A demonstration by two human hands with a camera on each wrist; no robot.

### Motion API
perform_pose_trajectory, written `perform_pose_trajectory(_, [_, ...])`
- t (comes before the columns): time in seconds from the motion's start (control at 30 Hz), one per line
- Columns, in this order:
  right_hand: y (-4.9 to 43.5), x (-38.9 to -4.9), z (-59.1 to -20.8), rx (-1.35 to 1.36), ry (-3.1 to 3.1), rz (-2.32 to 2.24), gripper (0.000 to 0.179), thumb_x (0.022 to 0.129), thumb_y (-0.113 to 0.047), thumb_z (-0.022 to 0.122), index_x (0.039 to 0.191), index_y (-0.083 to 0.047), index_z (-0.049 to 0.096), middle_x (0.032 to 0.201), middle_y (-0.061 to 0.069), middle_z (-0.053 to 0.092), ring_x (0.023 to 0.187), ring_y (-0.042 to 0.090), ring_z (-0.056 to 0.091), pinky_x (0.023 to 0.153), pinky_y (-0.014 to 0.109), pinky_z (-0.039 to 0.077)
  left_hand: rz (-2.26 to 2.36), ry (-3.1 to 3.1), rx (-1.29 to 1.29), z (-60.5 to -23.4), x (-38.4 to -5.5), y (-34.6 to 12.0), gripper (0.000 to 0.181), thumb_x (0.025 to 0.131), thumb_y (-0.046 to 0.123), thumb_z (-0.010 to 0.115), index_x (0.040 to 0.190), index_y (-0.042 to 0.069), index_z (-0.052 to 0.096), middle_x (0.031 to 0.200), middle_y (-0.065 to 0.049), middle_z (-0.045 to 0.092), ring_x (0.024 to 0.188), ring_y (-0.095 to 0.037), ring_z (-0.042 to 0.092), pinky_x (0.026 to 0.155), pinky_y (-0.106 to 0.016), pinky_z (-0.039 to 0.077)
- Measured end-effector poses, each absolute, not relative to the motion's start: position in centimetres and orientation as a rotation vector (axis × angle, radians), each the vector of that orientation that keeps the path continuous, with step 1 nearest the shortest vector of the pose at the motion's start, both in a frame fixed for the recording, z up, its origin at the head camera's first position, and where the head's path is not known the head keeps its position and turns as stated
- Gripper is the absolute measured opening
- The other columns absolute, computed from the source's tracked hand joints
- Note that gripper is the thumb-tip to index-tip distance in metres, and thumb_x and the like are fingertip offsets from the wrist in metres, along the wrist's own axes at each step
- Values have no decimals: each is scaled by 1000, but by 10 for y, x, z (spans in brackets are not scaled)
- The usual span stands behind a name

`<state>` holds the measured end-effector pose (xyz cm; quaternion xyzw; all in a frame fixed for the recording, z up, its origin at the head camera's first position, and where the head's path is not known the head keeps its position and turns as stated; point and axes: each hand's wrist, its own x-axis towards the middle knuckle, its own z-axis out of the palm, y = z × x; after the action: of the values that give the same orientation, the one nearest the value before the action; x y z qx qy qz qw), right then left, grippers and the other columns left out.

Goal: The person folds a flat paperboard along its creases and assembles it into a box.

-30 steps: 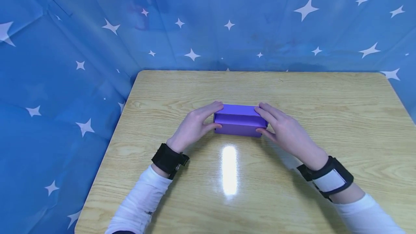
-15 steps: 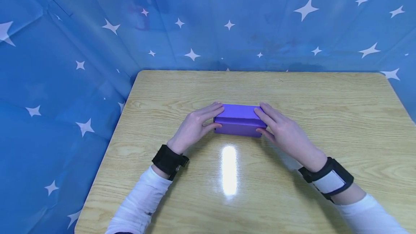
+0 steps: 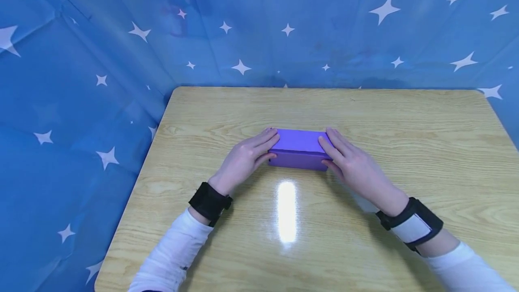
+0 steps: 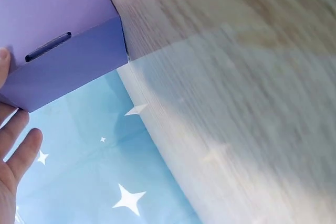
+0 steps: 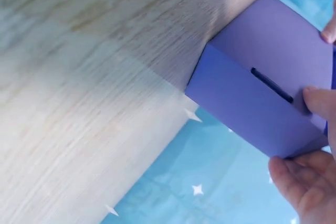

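A small purple cardboard box [image 3: 299, 141] sits on the table with its lid down over the front edge. At its left end my left hand [image 3: 245, 157] holds it, fingers on the lid and thumb against the front wall. My right hand [image 3: 357, 168] grips the opposite end in the same manner. A dark slot shows along an edge of the box [image 4: 68, 3] in the left wrist view. The right wrist view also catches this slot in the box [image 5: 231, 87], near the right thumb [image 5: 317, 100]. Whatever is inside the box is hidden.
The box stands on a light wood-grain table [image 3: 202, 111] with rounded far corners. A blue cloth with white stars [image 3: 259, 26] hangs behind it and along the left side. Glare from a light [image 3: 287, 211] lies on the tabletop in front of the box.
The lid of the box has come down towards me, closing the gap above the front wall. Both hands have followed it slightly, keeping their hold on the ends.
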<state>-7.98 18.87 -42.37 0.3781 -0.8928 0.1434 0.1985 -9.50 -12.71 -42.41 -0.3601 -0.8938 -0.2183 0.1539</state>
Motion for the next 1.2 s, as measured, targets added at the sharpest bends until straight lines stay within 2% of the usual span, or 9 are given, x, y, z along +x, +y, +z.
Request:
perform_pose_trajectory(0.13, [189, -79, -427, 1053, -2465, 346, 60, 93, -13, 79, 146, 5, 57, 146, 37, 57, 130, 52, 63, 97, 57, 60, -442, -2532, -1047, -423, -94, -125, 46, 98, 20, 73, 141, 5, 66, 146, -17, 66, 137, -31, 64, 110, -38, 57])
perform_pose_trajectory(0.23, [189, -78, -430, 1045, -2440, 294, 48, 110, -26, 54, 146, 6, 56, 145, 38, 57, 130, 52, 63, 97, 57, 60, -375, -2502, -1060, -422, -95, -123, 44, 99, 19, 73, 140, 5, 67, 145, -17, 67, 136, -31, 65, 108, -37, 58])
perform_pose_trajectory(0.33, [189, -78, -430, 1031, -2437, 267, 60, 114, -36, 28, 147, 5, 55, 146, 38, 57, 130, 51, 63, 96, 57, 60, -372, -2486, -1060, -421, -95, -123, 44, 99, 18, 73, 140, 4, 67, 144, -17, 67, 136, -31, 66, 108, -37, 58])
perform_pose_trajectory(0.43, [188, -77, -431, 1019, -2446, 247, 64, 114, -39, 21, 147, 5, 55, 146, 37, 57, 131, 51, 63, 97, 57, 60, -385, -2482, -1061, -422, -95, -124, 43, 99, 18, 72, 140, 3, 67, 144, -18, 67, 136, -31, 66, 109, -37, 58])
perform_pose_trajectory(0.53, [187, -76, -431, 1013, -2454, 237, 62, 114, -37, 24, 148, 5, 55, 147, 36, 56, 133, 50, 62, 98, 56, 60, -451, -2507, -1046, -422, -94, -125, 44, 100, 18, 71, 140, 3, 66, 146, -18, 66, 137, -32, 64, 110, -38, 57])
perform_pose_trajectory(0.6, [186, -76, -431, 1009, -2460, 245, 50, 114, -30, 41, 148, 4, 54, 148, 36, 56, 134, 50, 61, 100, 56, 59, -520, -2535, -1020, -423, -93, -125, 44, 100, 18, 71, 141, 3, 66, 147, -18, 65, 139, -32, 63, 112, -39, 55])
perform_pose_trajectory(0.8, [181, -75, -428, 983, -2522, 315, 69, 86, -16, 86, 145, 5, 58, 148, 35, 57, 135, 51, 60, 104, 58, 57, -780, -2622, -892, -421, -88, -122, 49, 100, 26, 72, 141, 1, 64, 150, -18, 62, 142, -32, 60, 118, -41, 50])
perform_pose_trajectory(1.07, [183, -77, -402, 666, -3001, 848, 92, 98, -44, 74, 167, -8, 26, 173, 26, 25, 159, 51, 28, 124, 70, 33, -1373, -2887, -450, -403, -89, -113, 75, 104, 45, 63, 164, 10, 36, 168, -14, 42, 153, -33, 47, 124, -49, 45])
perform_pose_trajectory(1.2, [186, -85, -389, 491, -3112, 1221, 96, 103, -48, 65, 170, -6, 9, 175, 26, 19, 159, 51, 27, 124, 68, 36, -1593, -2987, -269, -395, -94, -114, 82, 105, 50, 61, 169, 16, 22, 171, -17, 37, 153, -38, 47, 123, -53, 45])
